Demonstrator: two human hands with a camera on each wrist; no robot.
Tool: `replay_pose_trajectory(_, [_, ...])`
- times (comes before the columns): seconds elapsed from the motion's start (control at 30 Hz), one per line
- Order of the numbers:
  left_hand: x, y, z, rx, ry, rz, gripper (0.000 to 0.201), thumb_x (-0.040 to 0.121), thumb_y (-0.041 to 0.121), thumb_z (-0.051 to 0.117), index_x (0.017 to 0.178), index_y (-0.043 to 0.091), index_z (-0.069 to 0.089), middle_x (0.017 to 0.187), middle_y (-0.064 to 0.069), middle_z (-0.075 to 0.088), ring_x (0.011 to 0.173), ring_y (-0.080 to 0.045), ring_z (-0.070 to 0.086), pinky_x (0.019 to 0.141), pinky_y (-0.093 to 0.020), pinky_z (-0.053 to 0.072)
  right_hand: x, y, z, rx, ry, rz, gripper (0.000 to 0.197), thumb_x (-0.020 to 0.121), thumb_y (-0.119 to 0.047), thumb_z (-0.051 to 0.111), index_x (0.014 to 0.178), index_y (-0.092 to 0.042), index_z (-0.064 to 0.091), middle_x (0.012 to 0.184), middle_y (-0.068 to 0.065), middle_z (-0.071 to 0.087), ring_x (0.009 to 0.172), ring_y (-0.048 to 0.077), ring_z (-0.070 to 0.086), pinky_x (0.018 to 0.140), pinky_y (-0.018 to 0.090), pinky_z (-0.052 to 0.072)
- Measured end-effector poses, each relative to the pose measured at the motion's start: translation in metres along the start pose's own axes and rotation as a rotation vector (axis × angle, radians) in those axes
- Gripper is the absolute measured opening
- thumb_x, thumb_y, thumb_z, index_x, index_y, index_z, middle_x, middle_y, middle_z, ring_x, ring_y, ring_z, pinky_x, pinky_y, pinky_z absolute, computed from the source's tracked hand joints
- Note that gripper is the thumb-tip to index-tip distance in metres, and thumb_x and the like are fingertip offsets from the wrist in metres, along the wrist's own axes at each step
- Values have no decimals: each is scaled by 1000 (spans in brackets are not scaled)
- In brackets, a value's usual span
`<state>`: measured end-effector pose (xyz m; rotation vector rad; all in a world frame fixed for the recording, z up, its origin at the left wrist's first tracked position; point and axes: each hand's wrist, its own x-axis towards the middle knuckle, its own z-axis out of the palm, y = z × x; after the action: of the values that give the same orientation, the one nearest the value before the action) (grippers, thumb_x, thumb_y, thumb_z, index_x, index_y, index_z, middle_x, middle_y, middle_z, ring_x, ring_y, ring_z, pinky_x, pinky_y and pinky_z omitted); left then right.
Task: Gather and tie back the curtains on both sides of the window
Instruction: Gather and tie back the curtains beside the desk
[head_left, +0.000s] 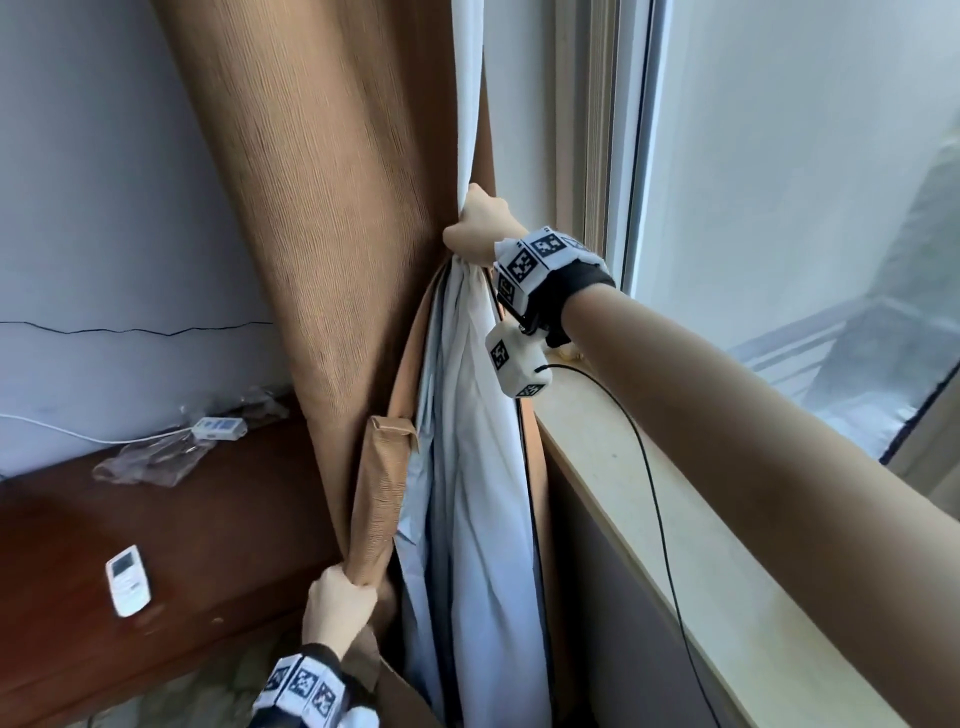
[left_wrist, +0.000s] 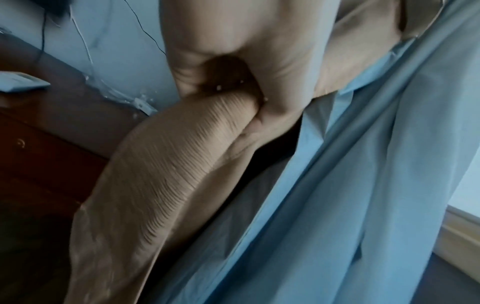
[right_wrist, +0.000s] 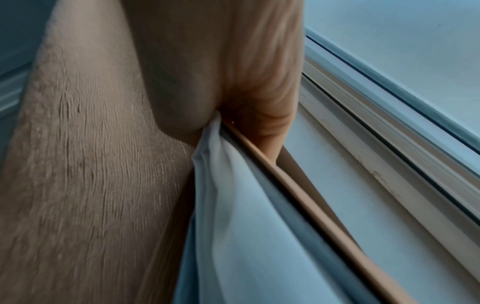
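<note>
A tan curtain (head_left: 332, 218) with pale blue-grey lining (head_left: 467, 467) hangs left of the window. My right hand (head_left: 470, 228) grips the gathered lining and curtain edge in a fist at about sill height, arm stretched out. In the right wrist view, the right hand (right_wrist: 241, 82) has its fingers curled round the bunched lining (right_wrist: 233, 195). Lower down, my left hand (head_left: 340, 597) holds the bottom end of a tan ribbed tie-back strap (head_left: 382, 493) that runs upward along the curtain. In the left wrist view the strap (left_wrist: 182, 164) leads from the left hand (left_wrist: 233, 67).
A dark wooden cabinet (head_left: 208, 519) stands left of the curtain with a white remote (head_left: 128, 579), a crumpled plastic bag (head_left: 150, 460) and a white adapter box (head_left: 218, 427) on it. The pale window sill (head_left: 675, 519) and glass (head_left: 779, 182) lie to the right. A black cable (head_left: 654, 493) hangs from my right wrist.
</note>
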<state>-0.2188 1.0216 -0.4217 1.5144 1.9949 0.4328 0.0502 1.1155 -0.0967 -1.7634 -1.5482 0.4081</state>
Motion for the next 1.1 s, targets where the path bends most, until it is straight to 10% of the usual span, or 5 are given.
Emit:
replay_pose_trajectory(0.23, [-28, -6, -1, -166, -429, 157, 16, 47, -1, 63, 61, 7, 58, 51, 4, 57, 51, -9, 54, 53, -19, 43, 1, 4, -2, -5, 9, -4, 39, 88, -12, 46, 126, -4, 41, 113, 11, 49, 95, 26, 56, 83, 33, 51])
replay_pose_trajectory(0.57, [-58, 94, 114, -117, -324, 442, 36, 77, 26, 67, 113, 21, 61, 111, 2, 53, 116, -14, 52, 100, -18, 36, -1, 6, -4, 13, -19, 9, 38, 85, -9, 48, 122, -3, 41, 112, 15, 53, 97, 31, 59, 86, 41, 54])
replay_pose_trajectory(0.87, [-41, 112, 32, 143, -554, 524, 49, 79, 52, 69, 113, 18, 64, 99, 6, 69, 87, -3, 64, 88, -20, 50, -3, 11, -13, 32, -23, 8, 38, 85, -8, 47, 122, -4, 41, 111, 15, 54, 96, 29, 59, 86, 40, 54])
replay_pose_trajectory(0.97, [-39, 116, -41, -174, -299, 645, 5, 87, 15, 68, 91, 17, 71, 75, -2, 73, 66, -8, 66, 78, -30, 55, -4, 13, -16, 28, -36, 6, 45, 82, -9, 46, 127, -5, 39, 112, 14, 54, 97, 29, 58, 89, 42, 53])
replay_pose_trajectory(1.1, [-20, 123, -121, -522, 431, 630, 25, 80, 13, 75, 100, 23, 63, 99, 1, 67, 89, -11, 62, 83, -27, 51, -4, 14, -18, 6, -45, 2, 42, 82, -9, 45, 123, -5, 41, 112, 15, 53, 97, 30, 58, 88, 42, 53])
